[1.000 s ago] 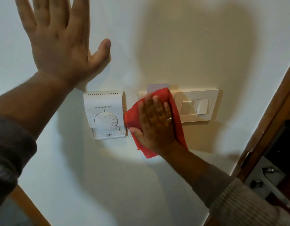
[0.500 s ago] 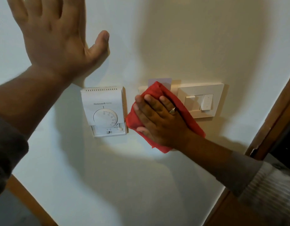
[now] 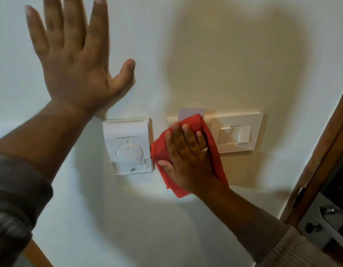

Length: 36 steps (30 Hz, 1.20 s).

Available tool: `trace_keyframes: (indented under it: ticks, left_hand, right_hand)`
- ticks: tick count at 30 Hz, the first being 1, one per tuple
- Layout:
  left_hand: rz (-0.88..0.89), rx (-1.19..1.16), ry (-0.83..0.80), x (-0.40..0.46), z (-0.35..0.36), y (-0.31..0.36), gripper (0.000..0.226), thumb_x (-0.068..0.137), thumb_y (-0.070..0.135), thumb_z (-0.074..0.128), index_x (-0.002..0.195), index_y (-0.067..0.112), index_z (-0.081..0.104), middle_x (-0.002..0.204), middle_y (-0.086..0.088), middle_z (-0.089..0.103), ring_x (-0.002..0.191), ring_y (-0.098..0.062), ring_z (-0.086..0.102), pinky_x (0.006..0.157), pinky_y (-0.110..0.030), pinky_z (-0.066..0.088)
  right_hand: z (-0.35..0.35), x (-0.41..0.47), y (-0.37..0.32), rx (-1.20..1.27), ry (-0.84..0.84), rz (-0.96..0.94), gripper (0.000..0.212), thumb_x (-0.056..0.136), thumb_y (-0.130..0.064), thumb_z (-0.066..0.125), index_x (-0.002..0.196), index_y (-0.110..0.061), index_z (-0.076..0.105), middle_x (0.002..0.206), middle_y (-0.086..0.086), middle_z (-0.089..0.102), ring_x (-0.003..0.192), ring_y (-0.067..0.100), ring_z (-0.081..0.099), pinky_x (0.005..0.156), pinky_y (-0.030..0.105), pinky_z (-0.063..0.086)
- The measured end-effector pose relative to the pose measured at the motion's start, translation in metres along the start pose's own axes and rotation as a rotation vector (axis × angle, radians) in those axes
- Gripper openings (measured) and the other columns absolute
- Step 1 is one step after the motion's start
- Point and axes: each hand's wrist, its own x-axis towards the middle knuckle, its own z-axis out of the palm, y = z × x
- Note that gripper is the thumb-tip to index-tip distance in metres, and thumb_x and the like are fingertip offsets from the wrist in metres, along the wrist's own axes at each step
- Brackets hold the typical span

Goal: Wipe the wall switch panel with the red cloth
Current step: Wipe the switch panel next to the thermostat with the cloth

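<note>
We see a pale painted wall (image 3: 234,45) filling most of the frame, with a wooden door frame (image 3: 321,151) along the right edge and a metal door handle (image 3: 328,222) at the lower right. At centre, a white dial thermostat (image 3: 128,145) is mounted just left of the cream wall switch panel (image 3: 240,132), which runs from the centre toward the right; its rocker switches (image 3: 235,133) remain exposed. Bare wall lies open above and below both fixtures, while the door frame bounds the right side. Our right hand (image 3: 190,162) reaches up from the lower right and lies flat, fingers (image 3: 186,139) extended and close together, pressing the red cloth (image 3: 211,149) against the left part of the panel; the cloth's left edge sits just beside the thermostat. A pale card (image 3: 188,113) shows above the cloth. Our left hand (image 3: 74,70), at upper left, is spread against the wall, fingers wide and holding nothing.
</note>
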Motion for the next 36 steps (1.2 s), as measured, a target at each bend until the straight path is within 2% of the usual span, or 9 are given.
trace_keyframes:
  ticks: [2,4,11,17,24,28,30,33,36]
  left_hand:
    - [-0.008,0.064,0.025,0.004,-0.007,0.002,0.084,0.097,0.069,0.038,0.161,0.016,0.024,0.161,-0.031,0.031,0.148,-0.054,0.027,0.119,-0.068,0.020]
    - [-0.006,0.075,0.020,0.007,-0.012,0.006,0.085,0.096,0.069,0.036,0.160,0.013,0.027,0.161,-0.032,0.030,0.147,-0.056,0.027,0.118,-0.072,0.021]
    - [-0.036,0.096,0.043,0.003,-0.009,0.007,0.088,0.095,0.070,0.037,0.158,0.009,0.028,0.162,-0.032,0.029,0.148,-0.055,0.026,0.119,-0.069,0.019]
    - [-0.009,0.104,0.007,0.003,-0.008,0.004,0.096,0.092,0.077,0.037,0.159,0.008,0.027,0.162,-0.032,0.028,0.148,-0.055,0.025,0.119,-0.070,0.020]
    - [-0.003,0.088,0.003,0.003,-0.007,0.005,0.096,0.092,0.078,0.036,0.159,0.009,0.026,0.163,-0.031,0.026,0.149,-0.054,0.024,0.119,-0.069,0.019]
    - [0.011,0.089,0.028,0.002,-0.005,0.002,0.097,0.091,0.077,0.039,0.159,0.009,0.025,0.162,-0.032,0.027,0.148,-0.056,0.024,0.118,-0.070,0.019]
    - [0.007,0.075,0.023,0.002,-0.004,0.002,0.097,0.091,0.076,0.040,0.160,0.010,0.022,0.162,-0.033,0.025,0.148,-0.056,0.023,0.118,-0.070,0.017]
    - [0.004,0.084,0.039,0.002,-0.004,0.003,0.096,0.091,0.076,0.041,0.159,0.009,0.023,0.162,-0.034,0.026,0.147,-0.057,0.023,0.119,-0.069,0.017]
    - [0.009,0.085,0.044,0.002,-0.004,0.002,0.096,0.091,0.075,0.042,0.159,0.010,0.024,0.162,-0.033,0.026,0.148,-0.056,0.023,0.119,-0.068,0.017]
  right_hand:
    - [-0.003,-0.005,0.020,-0.044,-0.010,-0.189,0.077,0.101,-0.055,0.045,0.156,-0.009,0.017,0.160,0.010,0.024,0.154,0.026,0.002,0.126,0.044,0.002]
    - [-0.006,-0.008,0.040,-0.071,-0.009,-0.293,0.077,0.099,-0.054,0.048,0.156,-0.010,0.020,0.159,0.008,0.028,0.154,0.026,0.006,0.126,0.043,0.005]
    - [0.003,0.005,0.001,-0.054,0.042,0.045,0.076,0.102,-0.056,0.036,0.156,-0.008,0.016,0.167,0.011,0.006,0.154,0.030,0.006,0.125,0.047,0.003]
    - [-0.007,0.000,0.033,-0.057,0.018,-0.257,0.074,0.100,-0.056,0.042,0.155,-0.010,0.023,0.162,0.008,0.020,0.154,0.026,0.010,0.126,0.044,0.006]
    - [-0.003,0.017,-0.006,-0.066,0.023,0.131,0.078,0.102,-0.059,0.029,0.156,-0.006,0.013,0.166,0.013,0.003,0.154,0.031,0.002,0.125,0.048,0.004]
    - [-0.013,0.020,0.006,-0.038,-0.013,-0.083,0.073,0.100,-0.058,0.038,0.151,-0.007,0.026,0.161,0.012,0.027,0.153,0.030,0.009,0.124,0.047,0.010]
    - [-0.020,0.021,0.020,-0.040,-0.038,-0.186,0.070,0.100,-0.056,0.041,0.149,-0.008,0.031,0.156,0.012,0.028,0.150,0.029,0.018,0.123,0.045,0.014]
    - [-0.017,0.029,0.018,-0.043,-0.011,-0.070,0.072,0.101,-0.056,0.039,0.151,-0.006,0.027,0.159,0.014,0.027,0.151,0.031,0.016,0.125,0.045,0.011]
    - [-0.009,0.031,0.000,-0.047,-0.019,0.106,0.076,0.103,-0.057,0.028,0.156,-0.005,0.012,0.163,0.014,0.018,0.154,0.029,0.002,0.126,0.044,0.001]
